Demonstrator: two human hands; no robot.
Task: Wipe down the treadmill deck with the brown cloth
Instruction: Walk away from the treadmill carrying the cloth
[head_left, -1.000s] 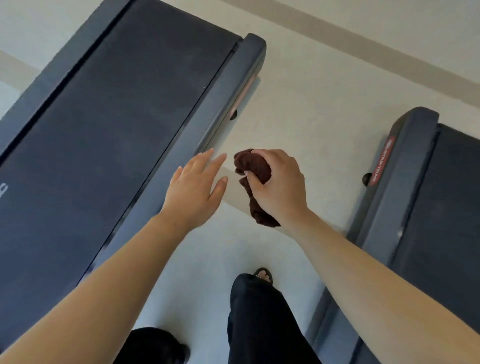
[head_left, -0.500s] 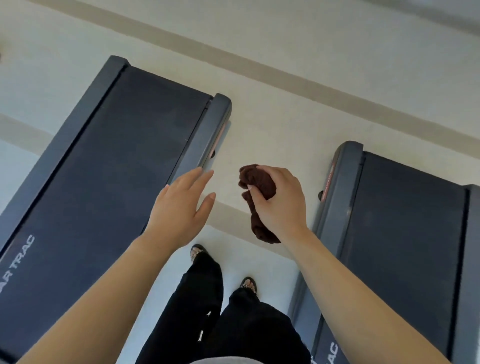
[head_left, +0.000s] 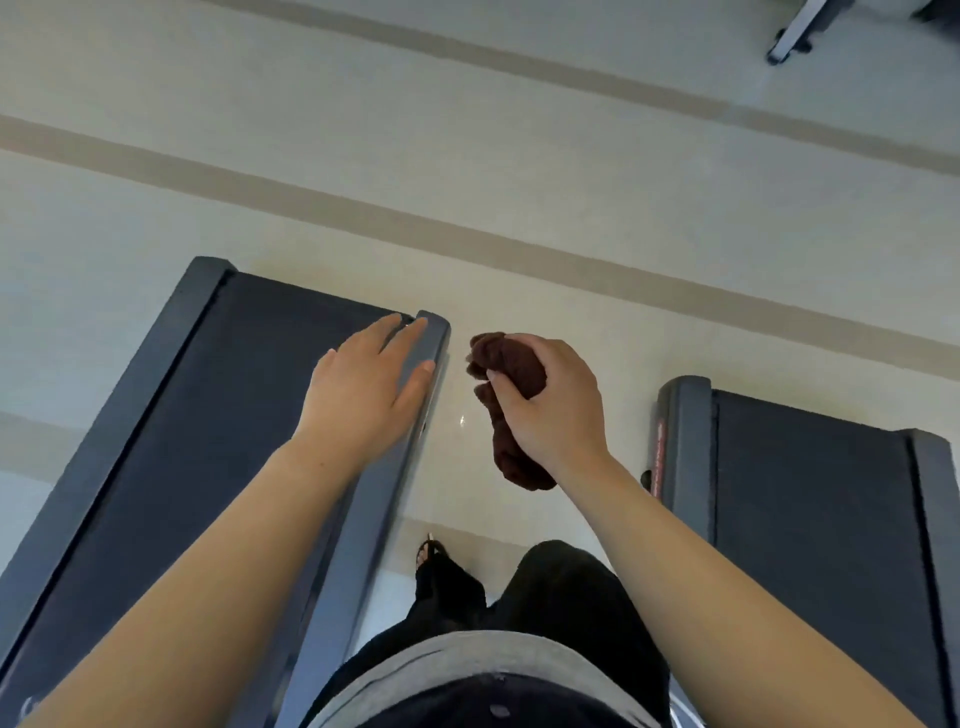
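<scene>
Hanging from the right hand (head_left: 550, 405), the brown cloth (head_left: 511, 364) is kept bunched in curled fingers above the floor (head_left: 519, 208), in the gap between two machines and not yet laid on any surface. The left hand (head_left: 363, 395) is spread flat, fingers straight, over the far corner of the treadmill deck (head_left: 208, 415) and its side rail (head_left: 384, 493); whether contact is made cannot be told. The reach is judged to be a bracing or lining-up before the first wipe. A second treadmill (head_left: 805, 519) is seen to the right, apart from the cloth.
</scene>
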